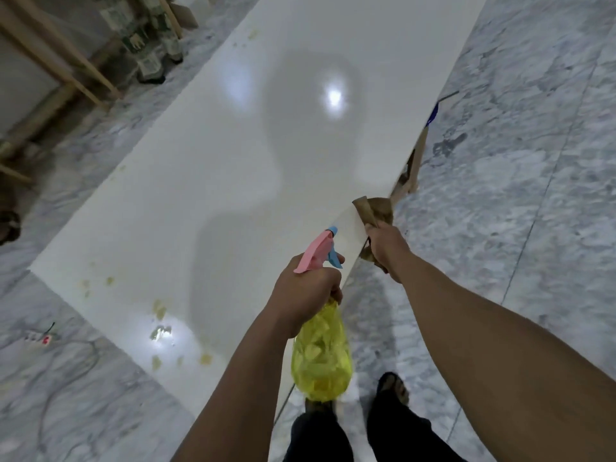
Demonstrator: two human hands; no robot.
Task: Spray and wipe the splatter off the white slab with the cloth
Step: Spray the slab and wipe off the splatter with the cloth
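Here the left hand [305,288] grips the neck of the yellow spray bottle [321,355], fingers curled round it below the pink and blue trigger head, nozzle aimed out over the white slab [206,168]. The right hand [386,248] clutches the brown cloth [375,210], bunched at the slab's right edge. The step in hand looks like spraying. To do it well, the nozzle should swing left and down toward the yellowish splatter [160,310] clustered near the slab's near left corner, since it now points past those marks; a lighter patch shows at the far end too. The splatter lies well left of both hands, so the cloth must cross the slab's width to reach it. Wetting each spot before wiping should spare smearing.
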